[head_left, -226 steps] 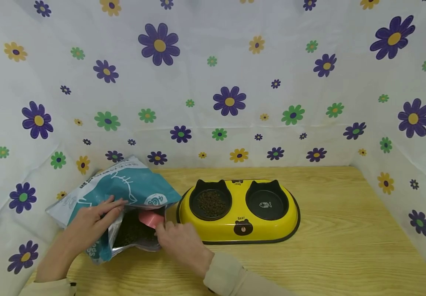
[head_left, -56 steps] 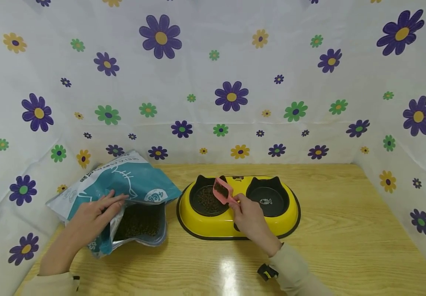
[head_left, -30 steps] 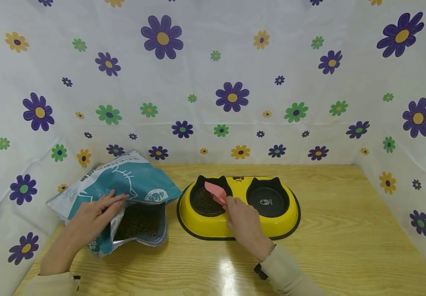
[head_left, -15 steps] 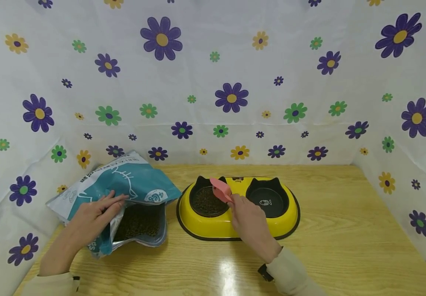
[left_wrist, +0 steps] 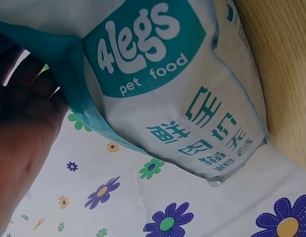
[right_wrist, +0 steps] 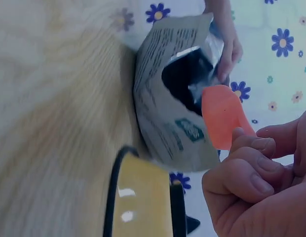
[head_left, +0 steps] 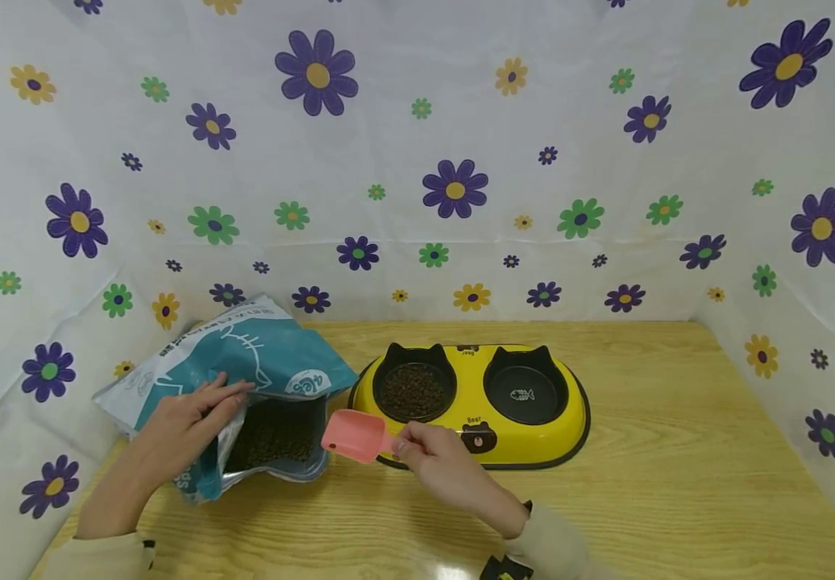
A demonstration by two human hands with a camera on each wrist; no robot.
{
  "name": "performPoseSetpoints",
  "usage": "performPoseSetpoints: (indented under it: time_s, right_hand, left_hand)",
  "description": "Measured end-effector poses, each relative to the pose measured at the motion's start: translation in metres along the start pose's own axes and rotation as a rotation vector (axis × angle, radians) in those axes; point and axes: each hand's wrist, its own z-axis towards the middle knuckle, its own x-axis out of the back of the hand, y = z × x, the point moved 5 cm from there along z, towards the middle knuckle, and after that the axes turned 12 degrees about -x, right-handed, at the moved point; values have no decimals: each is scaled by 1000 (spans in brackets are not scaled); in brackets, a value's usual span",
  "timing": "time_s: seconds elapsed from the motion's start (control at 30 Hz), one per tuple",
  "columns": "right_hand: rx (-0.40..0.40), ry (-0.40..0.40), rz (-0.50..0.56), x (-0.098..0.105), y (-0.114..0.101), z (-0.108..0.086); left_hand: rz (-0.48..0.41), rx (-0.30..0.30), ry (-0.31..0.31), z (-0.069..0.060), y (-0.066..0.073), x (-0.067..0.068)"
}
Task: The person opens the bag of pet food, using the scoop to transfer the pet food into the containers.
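Observation:
The pink scoop (head_left: 355,436) hangs between the bag and the yellow double feeder. Its handle is gripped by my right hand (head_left: 446,471); a small dark piece shows inside its bowl. On the left leans a teal and white pet food bag (head_left: 272,350), its mouth facing me with brown kibble (head_left: 272,439) inside. My left hand (head_left: 185,423) rests on the bag beside the opening, fingers laid fairly straight over the folded flap (left_wrist: 69,74). Kibble covers the bottom of the feeder's left black bowl (head_left: 412,392). The right black bowl (head_left: 525,395) shows only its fish print.
The yellow feeder (head_left: 471,443) stands on a wooden table (head_left: 686,451) right of the bag. Flower-print cloth (head_left: 388,121) encloses the back and sides. Small dark gear (head_left: 504,569) sits at the right wrist.
Over the left bowl, the scoop was tipped, and the kibble seen in it earlier is now nearly all gone. My right hand has since drawn it left and nearer. The left hand has stayed put.

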Motion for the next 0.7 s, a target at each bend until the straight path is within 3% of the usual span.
performPoseSetpoints:
  time_s: [0.2, 0.3, 0.47, 0.6, 0.7]
  right_hand:
    - [-128, -157, 288, -20, 0, 3]
    - [-160, -163, 315, -27, 0, 7]
    - [-41, -56, 95, -39, -11, 14]
    - [123, 48, -228, -54, -25, 18]
    - [254, 189, -546, -67, -36, 20]
  left_hand:
    - [5, -7, 3, 0, -1, -1]
    - [7, -20, 15, 1, 0, 0]
    - [10, -27, 25, 1, 0, 0]
    - [12, -27, 28, 0, 0, -1]
    - [8, -18, 20, 0, -1, -2]
